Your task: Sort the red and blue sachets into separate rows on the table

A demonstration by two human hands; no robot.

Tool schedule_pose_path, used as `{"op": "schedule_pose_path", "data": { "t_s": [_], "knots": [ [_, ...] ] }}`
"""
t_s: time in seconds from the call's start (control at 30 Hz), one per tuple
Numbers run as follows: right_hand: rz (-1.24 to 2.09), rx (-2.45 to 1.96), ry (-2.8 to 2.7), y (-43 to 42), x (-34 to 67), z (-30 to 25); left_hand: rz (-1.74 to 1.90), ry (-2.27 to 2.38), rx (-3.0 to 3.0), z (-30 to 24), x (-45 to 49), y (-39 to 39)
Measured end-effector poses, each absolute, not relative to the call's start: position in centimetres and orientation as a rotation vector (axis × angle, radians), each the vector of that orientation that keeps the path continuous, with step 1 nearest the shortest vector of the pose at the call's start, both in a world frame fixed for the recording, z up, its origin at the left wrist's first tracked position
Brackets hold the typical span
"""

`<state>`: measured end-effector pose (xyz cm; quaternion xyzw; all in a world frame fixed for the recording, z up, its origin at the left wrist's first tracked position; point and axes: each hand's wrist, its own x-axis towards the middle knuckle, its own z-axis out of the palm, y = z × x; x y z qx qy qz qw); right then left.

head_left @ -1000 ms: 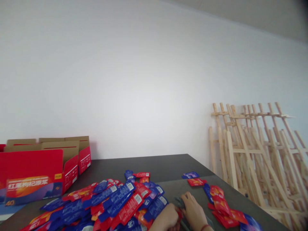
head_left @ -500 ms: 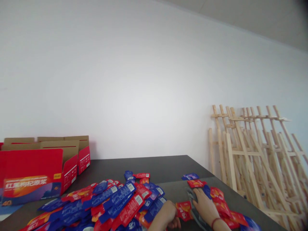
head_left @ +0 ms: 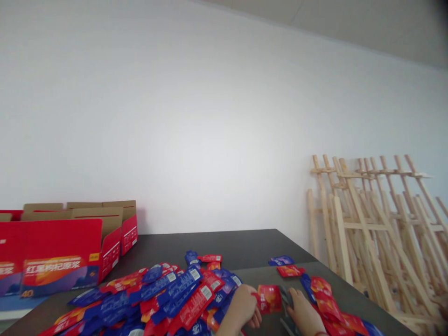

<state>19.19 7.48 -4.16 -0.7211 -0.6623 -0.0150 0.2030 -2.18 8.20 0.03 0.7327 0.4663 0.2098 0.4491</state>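
Observation:
My left hand is closed, its fingers pinching the left end of a red pouch with an orange design. The fingers of my right hand are curled round a grey cloth, which touches or nearly touches the pouch's right end. Left of my left hand lies a large heap of red and blue pouches. A smaller row of red pouches and blue ones lies to the right of my right hand. Beyond the hands are a single red pouch and a blue pouch.
Red cardboard boxes with raised brown flaps stand at the left of the dark table. Wooden easel-like frames lean against the white wall beyond the table's right edge.
The red pouch has been lifted from the table in my left hand. My right hand and the cloth have moved down and slightly right, and the whole view has shifted slightly.

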Motion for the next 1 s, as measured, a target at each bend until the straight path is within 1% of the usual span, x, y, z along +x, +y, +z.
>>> {"op": "schedule_pose_path", "data": {
  "t_s": [0.07,0.17,0.3,0.37,0.47,0.53,0.63,0.73,0.83,1.0],
  "knots": [
    [0.027,-2.021,-1.799,7.6,20.2,-3.1,0.580,1.239,1.903,0.3,-2.5,8.0],
    [0.036,-1.990,-1.710,7.3,20.7,-0.7,0.651,1.334,2.202,0.5,-2.8,7.7],
    [0.009,-1.799,-1.839,5.5,17.5,1.6,0.545,1.318,2.409,0.6,-2.6,7.2],
    [0.046,-1.674,-2.010,4.6,14.6,1.3,0.514,1.358,2.447,0.6,-2.6,7.0],
    [0.012,-1.700,-2.088,4.0,11.3,-0.2,0.526,1.433,2.462,0.4,-2.9,6.7],
    [-0.023,-1.761,-2.062,4.3,10.9,-1.2,0.533,1.422,2.449,0.4,-3.1,6.7],
    [-0.064,-1.870,-1.991,5.4,12.9,-1.9,0.582,1.371,2.408,0.9,-3.3,6.6],
    [-0.083,-2.036,-1.923,6.9,16.1,-2.3,0.734,1.397,2.327,2.4,-3.7,6.4],
    [-0.019,-2.121,-1.912,8.8,18.5,-2.6,0.959,1.460,2.218,4.5,-5.4,5.9],
    [0.125,-2.099,-1.982,13.0,19.5,-2.4,1.310,1.529,2.044,7.6,-12.9,4.2]
  ]
}}
